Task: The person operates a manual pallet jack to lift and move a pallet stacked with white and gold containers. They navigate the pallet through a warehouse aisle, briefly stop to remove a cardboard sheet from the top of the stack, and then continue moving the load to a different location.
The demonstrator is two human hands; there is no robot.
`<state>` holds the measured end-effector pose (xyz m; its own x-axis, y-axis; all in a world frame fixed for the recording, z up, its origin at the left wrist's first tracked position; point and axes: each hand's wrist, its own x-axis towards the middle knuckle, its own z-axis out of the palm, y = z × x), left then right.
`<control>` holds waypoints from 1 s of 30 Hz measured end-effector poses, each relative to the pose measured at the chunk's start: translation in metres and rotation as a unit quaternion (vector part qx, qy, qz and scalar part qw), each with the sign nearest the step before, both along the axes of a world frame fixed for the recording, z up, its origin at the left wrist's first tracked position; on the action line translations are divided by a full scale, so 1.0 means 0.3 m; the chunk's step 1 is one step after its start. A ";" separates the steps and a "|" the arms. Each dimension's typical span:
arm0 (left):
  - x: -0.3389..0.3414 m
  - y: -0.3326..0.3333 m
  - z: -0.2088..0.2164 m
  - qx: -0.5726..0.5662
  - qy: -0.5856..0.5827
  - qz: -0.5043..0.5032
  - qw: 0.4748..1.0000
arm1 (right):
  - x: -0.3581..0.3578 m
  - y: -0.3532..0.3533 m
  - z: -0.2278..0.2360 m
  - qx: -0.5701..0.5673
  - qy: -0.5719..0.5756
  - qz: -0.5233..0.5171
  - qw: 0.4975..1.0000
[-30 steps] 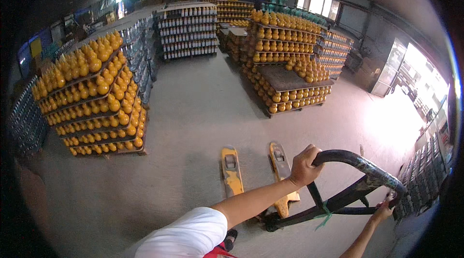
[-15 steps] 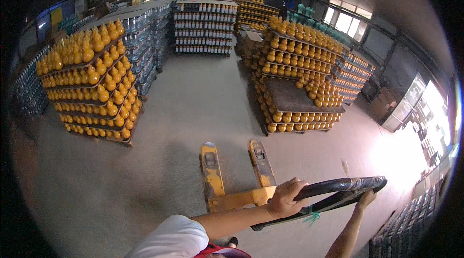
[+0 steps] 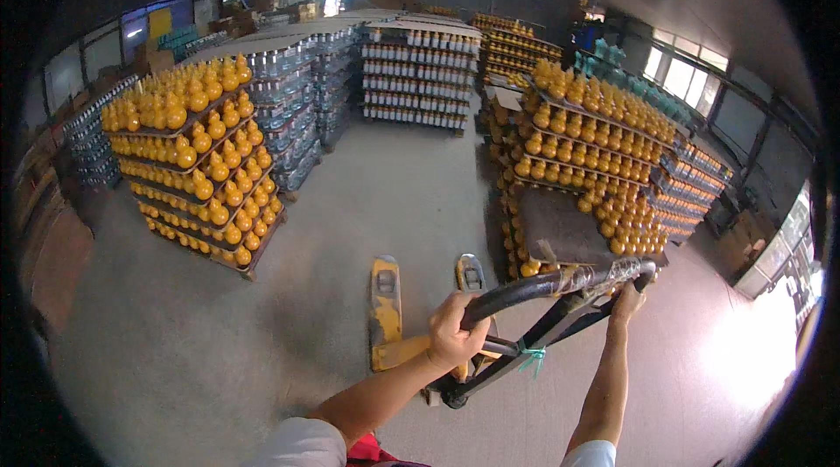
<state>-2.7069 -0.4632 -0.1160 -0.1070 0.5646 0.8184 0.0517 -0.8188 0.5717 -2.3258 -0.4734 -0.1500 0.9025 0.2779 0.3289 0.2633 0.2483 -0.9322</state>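
A yellow pallet jack (image 3: 386, 320) with worn paint stands on the floor in front of me, its two forks pointing away. Its black loop handle (image 3: 528, 289) leans toward me and to the right, with clear tape wound round the upper bar. Around the left end of that loop my left hand (image 3: 457, 332) is closed. My right hand (image 3: 627, 301) grips the far right end, its fingers partly hidden by the bar. A green tie (image 3: 531, 360) hangs knotted on the handle's shaft. No pallet rests on the forks.
Left stands a tiered stack of orange gourd-shaped bottles (image 3: 201, 152). A similar, partly unstacked load (image 3: 595, 148) stands right, a bare dark layer board (image 3: 560, 226) on its near side. White-labelled bottles (image 3: 416, 78) are stacked behind. Cardboard boxes (image 3: 744, 240) sit near the bright doorway.
The handle has swung left and stands higher in view, with both hands still on it. My right forearm shows more fully. The stacks sit farther right and lower as the view has shifted.
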 end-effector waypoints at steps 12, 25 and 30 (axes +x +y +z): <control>0.023 1.099 0.034 -0.033 0.003 0.134 0.990 | 0.038 1.076 -0.039 0.055 -0.133 0.027 0.989; 0.260 2.215 0.019 -0.063 -0.039 0.104 0.992 | 0.197 2.222 0.043 0.045 -0.035 0.113 0.992; 0.254 2.652 -0.030 0.012 0.036 0.239 0.970 | 0.142 2.699 0.086 0.060 -0.020 0.165 0.984</control>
